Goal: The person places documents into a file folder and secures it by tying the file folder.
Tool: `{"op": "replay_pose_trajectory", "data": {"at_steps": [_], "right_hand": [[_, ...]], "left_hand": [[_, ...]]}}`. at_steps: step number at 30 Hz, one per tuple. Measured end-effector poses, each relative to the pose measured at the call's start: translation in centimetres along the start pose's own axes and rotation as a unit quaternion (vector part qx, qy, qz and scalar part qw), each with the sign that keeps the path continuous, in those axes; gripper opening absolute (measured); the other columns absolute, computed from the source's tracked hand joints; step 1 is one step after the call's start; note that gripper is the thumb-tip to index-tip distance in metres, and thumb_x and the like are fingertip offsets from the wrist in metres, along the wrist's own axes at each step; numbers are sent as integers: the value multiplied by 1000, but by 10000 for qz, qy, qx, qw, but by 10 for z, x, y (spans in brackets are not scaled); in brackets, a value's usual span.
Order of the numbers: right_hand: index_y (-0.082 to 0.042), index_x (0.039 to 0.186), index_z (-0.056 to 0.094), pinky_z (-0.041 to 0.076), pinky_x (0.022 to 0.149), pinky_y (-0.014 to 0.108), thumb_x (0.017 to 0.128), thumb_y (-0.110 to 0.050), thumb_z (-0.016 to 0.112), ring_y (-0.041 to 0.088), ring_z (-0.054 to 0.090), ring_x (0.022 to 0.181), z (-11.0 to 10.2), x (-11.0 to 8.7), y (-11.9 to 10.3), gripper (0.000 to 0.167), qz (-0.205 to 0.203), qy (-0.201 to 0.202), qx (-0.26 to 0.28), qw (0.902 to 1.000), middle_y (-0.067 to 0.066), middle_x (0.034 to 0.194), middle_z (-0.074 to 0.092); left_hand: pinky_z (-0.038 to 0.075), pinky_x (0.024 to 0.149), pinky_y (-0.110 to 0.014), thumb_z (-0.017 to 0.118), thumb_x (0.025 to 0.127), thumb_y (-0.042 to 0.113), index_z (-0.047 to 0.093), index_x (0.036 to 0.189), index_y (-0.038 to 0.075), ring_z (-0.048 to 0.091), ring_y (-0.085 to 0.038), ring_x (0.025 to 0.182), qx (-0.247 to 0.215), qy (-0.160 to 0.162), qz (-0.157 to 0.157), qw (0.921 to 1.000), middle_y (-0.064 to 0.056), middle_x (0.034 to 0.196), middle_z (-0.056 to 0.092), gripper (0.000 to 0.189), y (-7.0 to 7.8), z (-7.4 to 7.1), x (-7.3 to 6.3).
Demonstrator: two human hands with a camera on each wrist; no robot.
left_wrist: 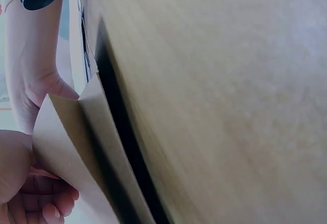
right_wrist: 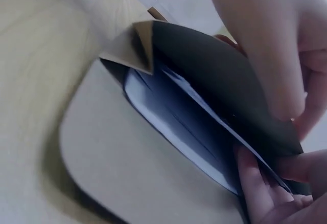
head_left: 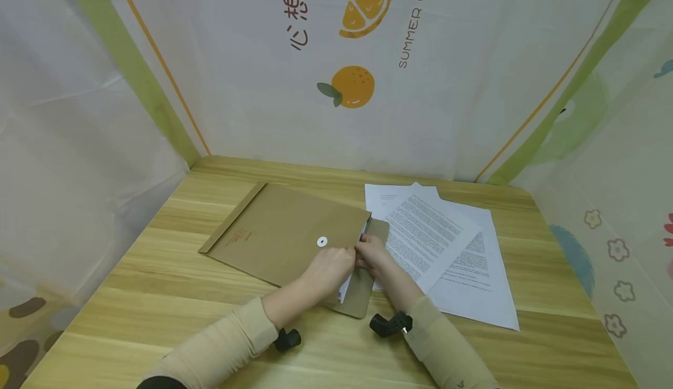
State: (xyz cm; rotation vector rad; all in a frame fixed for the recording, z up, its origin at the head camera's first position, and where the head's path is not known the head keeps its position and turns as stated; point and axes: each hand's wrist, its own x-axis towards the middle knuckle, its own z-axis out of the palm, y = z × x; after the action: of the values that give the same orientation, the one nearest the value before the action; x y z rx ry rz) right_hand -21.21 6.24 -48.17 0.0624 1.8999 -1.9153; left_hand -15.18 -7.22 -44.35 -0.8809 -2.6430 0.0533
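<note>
A brown kraft paper document envelope (head_left: 284,219) lies flat on the table, its mouth facing right and its flap (head_left: 363,298) folded open. A white round button (head_left: 322,241) sits on its front. My left hand (head_left: 328,266) grips the front panel at the mouth and lifts that edge, with the thumb inside. White papers (right_wrist: 163,119) show inside the gaping envelope in the right wrist view. My right hand (head_left: 374,253) reaches into the mouth and pinches the edge of a sheet between thumb and fingers. In the left wrist view the lifted panel (left_wrist: 66,137) partly hides the right hand.
Several printed sheets (head_left: 426,237) lie fanned and overlapping to the right of the envelope, close by the right forearm. The wooden table (head_left: 552,295) is enclosed by a printed curtain (head_left: 252,97) at the back and sides. Black wrist-camera mounts (head_left: 391,325) hang under both sleeves.
</note>
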Motion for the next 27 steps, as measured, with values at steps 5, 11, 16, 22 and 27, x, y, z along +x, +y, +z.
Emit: {"op": "replay_pose_trajectory", "data": {"at_steps": [5, 11, 16, 22, 27], "right_hand": [[16, 122, 52, 56, 69, 29, 93, -1, 54, 19, 70, 73, -6, -1, -4, 33, -54, -158, 33, 9999, 18, 87, 70], [18, 116, 56, 57, 65, 30, 92, 0, 55, 19, 69, 65, -12, -4, -9, 30, -158, -131, -533, 9984, 22, 84, 69], [17, 115, 57, 57, 64, 31, 92, 0, 54, 22, 70, 66, -16, -5, -15, 29, -165, -63, -788, 9967, 24, 87, 69], [17, 121, 53, 57, 62, 31, 93, -1, 55, 23, 70, 68, -27, -8, -22, 34, -87, 56, -856, 9963, 24, 89, 69], [14, 124, 53, 57, 65, 31, 94, -3, 54, 24, 70, 72, -46, -19, -30, 35, -104, 154, -985, 9950, 24, 93, 68]], "left_hand": [[31, 37, -17, 69, 82, 7, 55, 68, 8, 31, -4, 44, -297, 78, -44, 9995, 4, 53, 43, 19, -1, 1, -1], [35, 38, -21, 68, 80, 9, 56, 70, 7, 37, -6, 46, -616, 3, -164, 9980, 2, 57, 48, 17, -2, 1, 0], [33, 37, -19, 68, 82, 11, 55, 69, 8, 36, -6, 45, -644, -146, -291, 9974, 2, 58, 47, 18, -2, 4, 0], [32, 35, -20, 67, 82, 10, 56, 69, 8, 38, -7, 44, -768, -125, -433, 9960, 2, 56, 47, 17, -2, 6, 2], [35, 36, -24, 69, 80, 13, 53, 65, 11, 40, -9, 44, -933, -176, -567, 9939, 3, 54, 47, 22, 0, 6, 2]]}}
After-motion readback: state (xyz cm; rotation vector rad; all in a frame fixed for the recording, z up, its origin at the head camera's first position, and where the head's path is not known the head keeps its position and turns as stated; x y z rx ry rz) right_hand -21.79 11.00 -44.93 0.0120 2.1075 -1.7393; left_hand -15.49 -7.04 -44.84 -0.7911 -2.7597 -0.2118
